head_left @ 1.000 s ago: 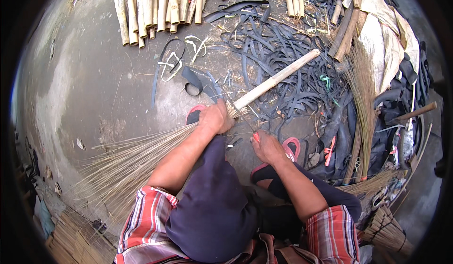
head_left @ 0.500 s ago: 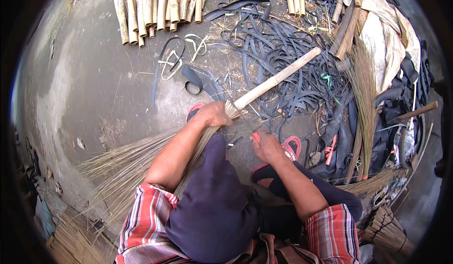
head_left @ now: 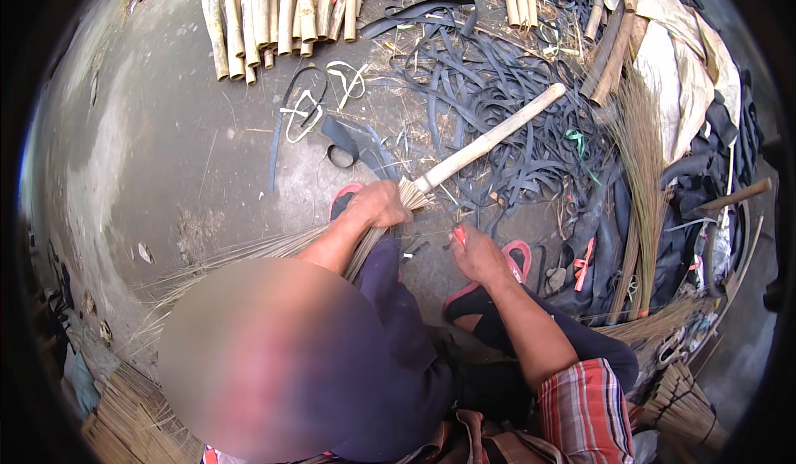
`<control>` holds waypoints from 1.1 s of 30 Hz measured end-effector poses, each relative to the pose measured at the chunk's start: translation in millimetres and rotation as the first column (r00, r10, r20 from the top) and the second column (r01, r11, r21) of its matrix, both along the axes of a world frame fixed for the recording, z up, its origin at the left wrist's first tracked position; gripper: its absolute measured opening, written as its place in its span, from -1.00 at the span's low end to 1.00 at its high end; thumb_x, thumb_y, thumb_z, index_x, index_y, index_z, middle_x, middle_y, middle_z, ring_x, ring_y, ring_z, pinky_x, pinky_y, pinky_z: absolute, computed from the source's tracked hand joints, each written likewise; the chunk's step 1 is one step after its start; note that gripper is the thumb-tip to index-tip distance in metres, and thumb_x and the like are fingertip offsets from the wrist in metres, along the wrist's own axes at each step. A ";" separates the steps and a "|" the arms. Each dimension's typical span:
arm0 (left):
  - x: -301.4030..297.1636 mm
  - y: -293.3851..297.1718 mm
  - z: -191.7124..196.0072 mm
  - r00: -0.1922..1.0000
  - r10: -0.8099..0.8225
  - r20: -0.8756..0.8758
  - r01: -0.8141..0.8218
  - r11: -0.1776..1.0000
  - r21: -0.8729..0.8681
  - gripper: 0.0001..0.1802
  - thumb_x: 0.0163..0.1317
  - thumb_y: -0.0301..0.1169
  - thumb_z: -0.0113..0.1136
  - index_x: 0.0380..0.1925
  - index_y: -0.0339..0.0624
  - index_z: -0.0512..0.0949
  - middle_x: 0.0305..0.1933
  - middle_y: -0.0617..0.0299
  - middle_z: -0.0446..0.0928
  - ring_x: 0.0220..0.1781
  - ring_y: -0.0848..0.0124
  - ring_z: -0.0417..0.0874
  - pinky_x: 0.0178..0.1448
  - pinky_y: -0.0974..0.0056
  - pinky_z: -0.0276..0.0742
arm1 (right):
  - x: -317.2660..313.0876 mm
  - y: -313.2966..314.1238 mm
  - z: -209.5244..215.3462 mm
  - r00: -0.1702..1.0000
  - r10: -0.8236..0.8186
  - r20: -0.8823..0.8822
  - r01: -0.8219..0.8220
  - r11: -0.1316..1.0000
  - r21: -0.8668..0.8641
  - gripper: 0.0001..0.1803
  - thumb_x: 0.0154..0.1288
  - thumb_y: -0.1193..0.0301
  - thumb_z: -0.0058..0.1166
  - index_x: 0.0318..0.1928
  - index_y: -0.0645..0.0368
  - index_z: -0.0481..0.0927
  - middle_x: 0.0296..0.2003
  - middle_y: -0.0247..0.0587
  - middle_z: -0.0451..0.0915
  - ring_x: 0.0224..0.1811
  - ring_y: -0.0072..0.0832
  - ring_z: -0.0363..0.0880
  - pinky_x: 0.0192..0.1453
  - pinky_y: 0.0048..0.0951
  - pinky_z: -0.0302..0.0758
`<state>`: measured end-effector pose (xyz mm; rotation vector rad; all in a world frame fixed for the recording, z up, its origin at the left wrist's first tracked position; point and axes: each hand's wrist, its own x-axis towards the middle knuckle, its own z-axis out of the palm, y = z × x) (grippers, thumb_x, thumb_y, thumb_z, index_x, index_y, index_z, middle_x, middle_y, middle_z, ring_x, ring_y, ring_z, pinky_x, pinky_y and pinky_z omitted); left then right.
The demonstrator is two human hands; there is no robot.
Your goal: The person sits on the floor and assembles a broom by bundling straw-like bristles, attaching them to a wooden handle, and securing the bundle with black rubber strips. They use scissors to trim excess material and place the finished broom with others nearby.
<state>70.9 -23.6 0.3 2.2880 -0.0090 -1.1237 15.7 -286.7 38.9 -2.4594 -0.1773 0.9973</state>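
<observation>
My left hand [head_left: 380, 204] is closed around a bundle of thin, stiff broom bristles [head_left: 413, 196] at its cut end. A pale bamboo handle [head_left: 489, 136] sticks out of that end, slanting up to the right over the dark strips. The long bristles trail back under my left forearm to the lower left. To the right of the bundle, my right hand [head_left: 477, 252] is closed on a small red thing [head_left: 458, 233]; its kind is hard to make out. Thin strands seem to run between the two hands. A blurred oval hides my left upper arm and part of the bristles.
Tangled dark rubber strips [head_left: 506, 103] lie beyond my hands. Cut bamboo poles [head_left: 278, 12] are stacked at the far left. A second bristle bundle [head_left: 643, 190] leans on the right beside a pale sack [head_left: 676, 74]. My sandalled feet flank the work.
My right hand has shifted slightly right and away from me. More of the bristles' cut ends now show at the handle. A blurred patch covers the lower left.
</observation>
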 end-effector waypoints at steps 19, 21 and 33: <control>-2.2 -0.7 5.7 0.994 0.076 -0.073 -0.082 0.994 -0.074 -0.40 0.03 -0.10 0.44 -0.10 -0.46 0.73 -0.13 -0.31 0.75 -0.05 -0.09 0.80 0.10 0.01 0.66 | -5.5 1.1 -10.7 1.000 0.000 0.019 0.000 1.000 0.026 -0.59 0.58 0.14 0.01 0.10 0.28 0.48 -0.16 0.44 0.69 -0.01 0.37 0.67 0.09 0.23 0.55; -3.5 1.8 4.2 0.991 0.104 -0.089 -0.117 0.982 -0.146 -0.43 0.01 -0.12 0.44 -0.13 -0.44 0.73 -0.19 -0.24 0.76 -0.10 -0.03 0.80 0.08 0.03 0.64 | -5.0 0.5 -10.4 0.999 -0.041 0.031 0.039 0.999 0.037 -0.60 0.58 0.15 0.01 0.09 0.28 0.47 -0.16 0.43 0.69 -0.03 0.37 0.67 0.07 0.23 0.55; -8.7 21.8 -38.4 0.835 0.100 -0.540 -0.439 0.714 -0.545 -0.71 0.16 -0.33 0.40 -0.22 -0.34 0.76 -0.27 0.17 0.78 -0.20 0.42 0.74 -0.03 0.30 0.60 | -14.5 13.7 -18.7 0.994 -0.083 -0.068 0.084 0.996 0.010 -0.52 0.57 0.15 0.06 0.23 0.28 0.45 -0.06 0.46 0.66 0.09 0.40 0.62 0.17 0.21 0.52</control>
